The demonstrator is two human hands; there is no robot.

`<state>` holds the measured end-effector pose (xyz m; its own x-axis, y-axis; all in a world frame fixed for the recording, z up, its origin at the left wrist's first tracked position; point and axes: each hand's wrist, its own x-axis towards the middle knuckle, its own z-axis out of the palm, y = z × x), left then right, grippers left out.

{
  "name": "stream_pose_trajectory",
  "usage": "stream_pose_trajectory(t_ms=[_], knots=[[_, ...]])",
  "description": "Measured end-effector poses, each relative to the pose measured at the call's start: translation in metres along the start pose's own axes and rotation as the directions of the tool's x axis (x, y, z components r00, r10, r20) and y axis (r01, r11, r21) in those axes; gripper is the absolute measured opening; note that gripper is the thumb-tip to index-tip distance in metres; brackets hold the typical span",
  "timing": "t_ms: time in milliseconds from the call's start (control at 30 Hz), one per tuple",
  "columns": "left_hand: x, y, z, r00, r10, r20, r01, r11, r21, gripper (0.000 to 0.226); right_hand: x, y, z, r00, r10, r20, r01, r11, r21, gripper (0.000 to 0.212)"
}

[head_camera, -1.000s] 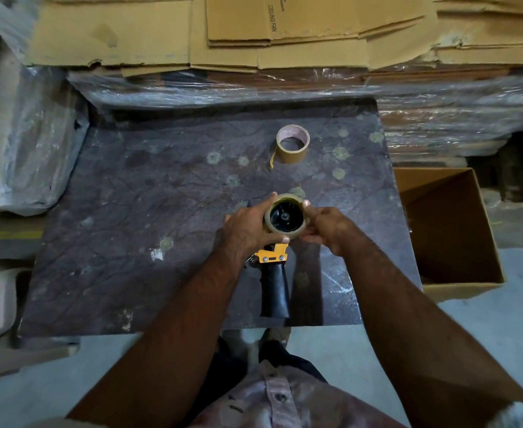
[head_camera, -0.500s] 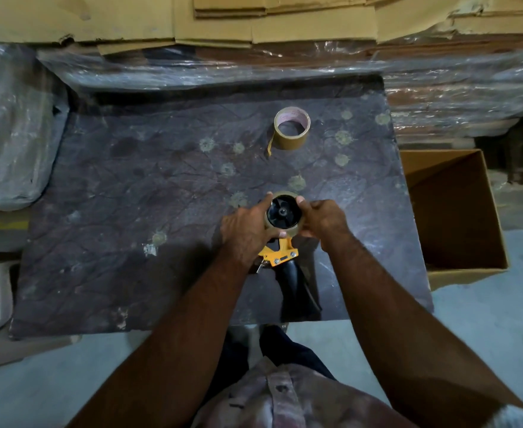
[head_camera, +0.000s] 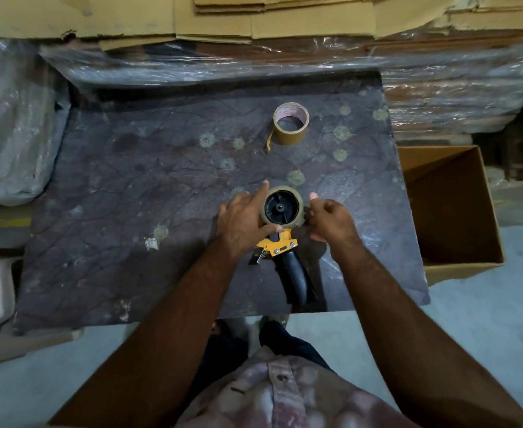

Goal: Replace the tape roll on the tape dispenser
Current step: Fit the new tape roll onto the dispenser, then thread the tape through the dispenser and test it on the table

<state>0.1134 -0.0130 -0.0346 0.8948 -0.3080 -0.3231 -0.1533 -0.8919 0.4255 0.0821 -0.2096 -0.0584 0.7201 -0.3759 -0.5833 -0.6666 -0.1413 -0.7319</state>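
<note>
The tape dispenser (head_camera: 280, 247) lies on the dark stone table (head_camera: 130, 193), its yellow frame and black handle pointing toward me. A thin, nearly spent tape roll (head_camera: 295, 196) sits on its black hub. My left hand (head_camera: 243, 219) grips the left side of that roll, thumb across its near edge. My right hand (head_camera: 331, 219) is curled just right of the roll, fingertips at or close to its edge; contact is unclear. A brown tape roll (head_camera: 291, 134) with a loose hanging end stands farther back on the table.
An open cardboard box (head_camera: 457, 239) stands on the floor right of the table. Plastic-wrapped stacks (head_camera: 284, 57) topped with flat cardboard sheets (head_camera: 223, 17) border the table's far side. More wrapped bundles (head_camera: 10, 125) lie at the left.
The dispenser has come down to lie on the table with its handle swung to the right. My right hand has loosened from the roll and sits slightly apart.
</note>
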Motion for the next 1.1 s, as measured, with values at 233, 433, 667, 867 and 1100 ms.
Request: stream_pose_trajectory(t_ms=[233,433,667,867,1100], knots=[[-0.034,-0.033,0.000,0.958,-0.096,-0.271,-0.001,0.942,-0.337,0.040,-0.023,0.051,-0.040,0.766,0.350,0.539,-0.504,0.848,0.166,0.096],[-0.046,-0.032,0.005,0.987,-0.093,-0.127,0.042,0.932,-0.359,0.040,-0.033,0.064,-0.006,0.632,0.336,0.698,-0.597,0.785,0.163,0.101],[-0.048,-0.043,-0.004,0.994,-0.090,0.057,0.105,0.927,-0.361,0.058,-0.042,0.072,0.027,0.478,0.117,0.871,-0.680,0.677,0.282,0.076],[-0.070,-0.051,-0.009,0.993,-0.103,-0.052,0.061,0.851,-0.522,0.053,-0.072,0.061,0.037,0.530,0.026,0.847,-0.657,0.644,0.391,0.027],[-0.094,-0.049,-0.074,0.960,0.059,-0.275,-0.180,0.881,-0.437,0.063,-0.125,-0.005,0.050,0.754,0.074,0.652,-0.399,0.840,0.367,0.028]])
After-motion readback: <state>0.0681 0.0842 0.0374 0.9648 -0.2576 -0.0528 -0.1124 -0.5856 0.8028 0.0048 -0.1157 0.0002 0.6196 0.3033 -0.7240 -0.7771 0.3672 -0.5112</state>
